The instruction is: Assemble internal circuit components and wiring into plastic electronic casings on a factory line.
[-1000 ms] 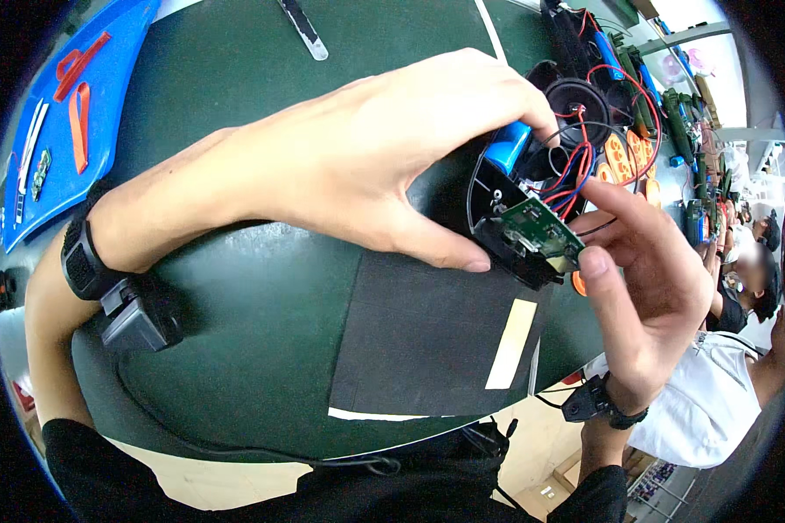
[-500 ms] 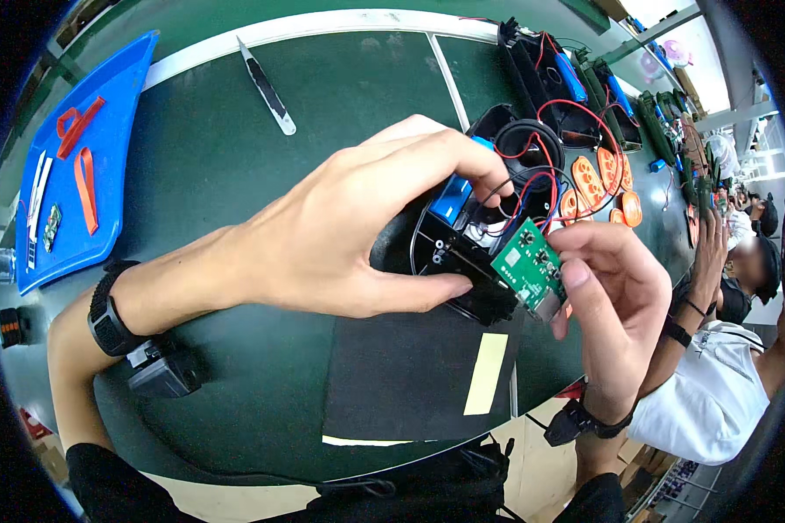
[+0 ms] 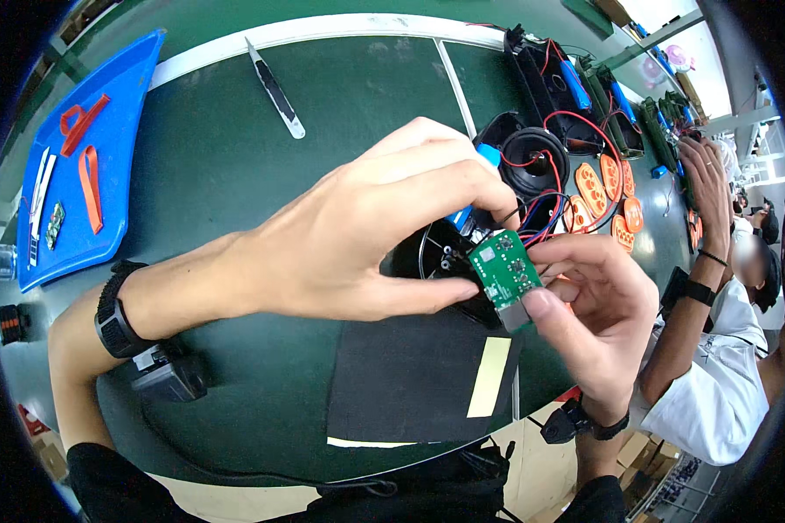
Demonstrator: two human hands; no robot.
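My right hand (image 3: 597, 305) pinches a green circuit board (image 3: 504, 268) between thumb and fingers, its face with small components turned up. Red, blue and black wires run behind the board toward a round speaker (image 3: 532, 161). My left hand (image 3: 349, 235) spans a black plastic housing (image 3: 423, 254), thumb at its near side and fingers curled over the far side. A blue battery (image 3: 462, 216) shows partly under those fingers. Much of the housing is hidden by both hands. A black mat (image 3: 410, 383) with a pale yellow strip lies just below.
On the left stands a blue tray (image 3: 139, 131) with orange straps and a small board. Tweezers (image 3: 275, 87) lie at the far side. Orange plastic parts (image 3: 591, 190) and more black housings (image 3: 541, 91) sit at the right, where another person's arm (image 3: 693, 227) reaches over the table.
The circuit board and my right hand have shifted left, closer to my left thumb, and the board has turned slightly. The speaker shows more fully. The other person's arm has moved up.
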